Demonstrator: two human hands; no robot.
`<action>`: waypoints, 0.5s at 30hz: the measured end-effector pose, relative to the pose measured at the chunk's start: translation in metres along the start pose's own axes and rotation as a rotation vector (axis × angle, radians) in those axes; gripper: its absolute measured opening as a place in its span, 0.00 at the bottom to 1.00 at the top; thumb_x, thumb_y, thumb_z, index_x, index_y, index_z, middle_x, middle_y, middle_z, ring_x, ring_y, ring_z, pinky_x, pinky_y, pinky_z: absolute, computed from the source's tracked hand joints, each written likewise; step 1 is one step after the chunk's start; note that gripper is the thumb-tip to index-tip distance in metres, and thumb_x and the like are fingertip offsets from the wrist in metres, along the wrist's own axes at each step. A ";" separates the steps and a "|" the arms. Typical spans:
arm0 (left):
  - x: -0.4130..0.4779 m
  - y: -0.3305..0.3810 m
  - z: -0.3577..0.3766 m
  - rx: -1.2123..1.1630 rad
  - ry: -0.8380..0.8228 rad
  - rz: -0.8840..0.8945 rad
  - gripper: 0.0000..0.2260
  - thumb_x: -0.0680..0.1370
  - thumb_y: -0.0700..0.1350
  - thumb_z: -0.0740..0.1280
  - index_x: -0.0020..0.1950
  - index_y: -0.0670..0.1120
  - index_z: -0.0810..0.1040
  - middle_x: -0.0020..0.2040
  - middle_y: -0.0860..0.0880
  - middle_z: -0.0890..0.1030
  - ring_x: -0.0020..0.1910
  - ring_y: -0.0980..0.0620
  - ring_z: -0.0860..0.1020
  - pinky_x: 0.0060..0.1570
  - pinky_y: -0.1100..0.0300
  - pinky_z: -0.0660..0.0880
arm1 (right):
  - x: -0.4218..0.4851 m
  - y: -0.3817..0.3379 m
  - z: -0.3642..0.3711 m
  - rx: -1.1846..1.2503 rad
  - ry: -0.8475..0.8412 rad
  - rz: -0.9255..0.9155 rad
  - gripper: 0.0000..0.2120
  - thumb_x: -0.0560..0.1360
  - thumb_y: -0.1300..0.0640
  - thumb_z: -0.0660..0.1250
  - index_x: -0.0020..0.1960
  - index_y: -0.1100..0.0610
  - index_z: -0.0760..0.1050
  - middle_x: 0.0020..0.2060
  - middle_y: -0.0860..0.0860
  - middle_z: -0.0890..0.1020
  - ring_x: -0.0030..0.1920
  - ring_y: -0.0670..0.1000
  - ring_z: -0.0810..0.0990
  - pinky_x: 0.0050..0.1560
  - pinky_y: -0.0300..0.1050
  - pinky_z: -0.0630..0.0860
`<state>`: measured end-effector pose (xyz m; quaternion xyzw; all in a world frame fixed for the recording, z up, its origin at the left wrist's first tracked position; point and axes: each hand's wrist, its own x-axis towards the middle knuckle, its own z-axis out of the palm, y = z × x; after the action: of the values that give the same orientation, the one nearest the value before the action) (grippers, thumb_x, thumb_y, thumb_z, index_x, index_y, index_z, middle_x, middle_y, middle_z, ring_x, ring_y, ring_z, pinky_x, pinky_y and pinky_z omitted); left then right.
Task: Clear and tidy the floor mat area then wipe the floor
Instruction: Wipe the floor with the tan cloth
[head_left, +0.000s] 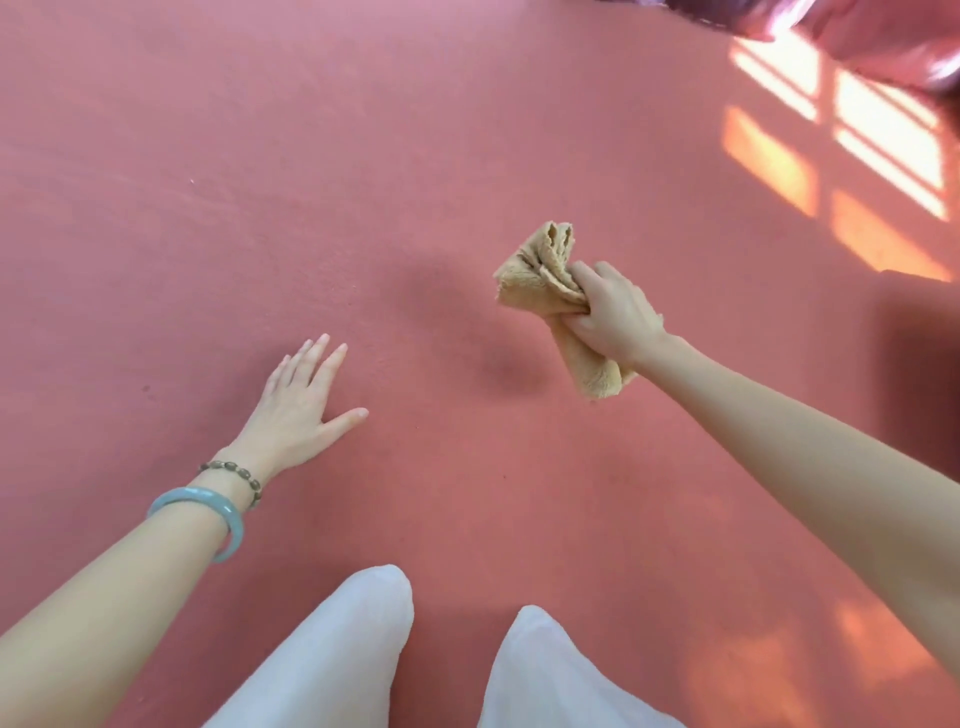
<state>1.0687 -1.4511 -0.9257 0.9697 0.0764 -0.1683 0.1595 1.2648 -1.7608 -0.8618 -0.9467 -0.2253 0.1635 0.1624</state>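
Cloth (550, 291) in hand, the person kneels on the red floor (363, 156). The right hand (613, 317) is clenched round the middle of the tan cloth, which is bunched and held up off the floor, its shadow falling just to the left. The left hand (306, 400) lies spread flat, palm down, seemingly bracing on the floor, well apart from the cloth.

The main risk, as I judge it, is that a cloth this wadded meets the floor with only a small patch, so the wipe leaves streaks or missed strips unless it is opened out. A smooth floor under a leaning palm could also let that hand slide.

Around them there is little: white-trousered knees (353, 649) at the near edge, a pale green bangle (208, 512) and a bead bracelet (234, 470) on the left wrist, bright window light (883, 140) on the floor to the right, and something pinkish, too blurred to name, at the far corner. Nothing stands in the way of the wipe.
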 end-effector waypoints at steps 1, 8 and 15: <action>-0.002 -0.002 -0.014 0.004 0.012 -0.002 0.35 0.76 0.61 0.59 0.77 0.50 0.48 0.78 0.49 0.45 0.76 0.52 0.42 0.74 0.54 0.41 | 0.005 -0.012 -0.004 0.004 -0.015 -0.031 0.10 0.73 0.54 0.63 0.44 0.51 0.61 0.41 0.53 0.67 0.39 0.58 0.71 0.39 0.50 0.69; -0.040 -0.036 -0.121 0.198 0.087 -0.050 0.35 0.77 0.61 0.57 0.77 0.48 0.48 0.78 0.49 0.51 0.77 0.50 0.48 0.74 0.53 0.44 | 0.020 -0.087 -0.038 -0.008 -0.124 -0.175 0.08 0.73 0.53 0.63 0.47 0.55 0.66 0.41 0.54 0.69 0.44 0.60 0.74 0.41 0.52 0.72; -0.053 -0.086 -0.158 0.315 0.117 -0.080 0.33 0.78 0.61 0.55 0.77 0.51 0.46 0.78 0.50 0.49 0.77 0.51 0.47 0.74 0.54 0.42 | 0.031 -0.136 -0.055 -0.040 -0.158 -0.216 0.06 0.73 0.54 0.63 0.45 0.53 0.65 0.41 0.53 0.70 0.42 0.57 0.72 0.39 0.48 0.68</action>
<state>1.0493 -1.3227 -0.7903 0.9871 0.0965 -0.1278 -0.0059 1.2615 -1.6442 -0.7680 -0.9042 -0.3409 0.2145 0.1419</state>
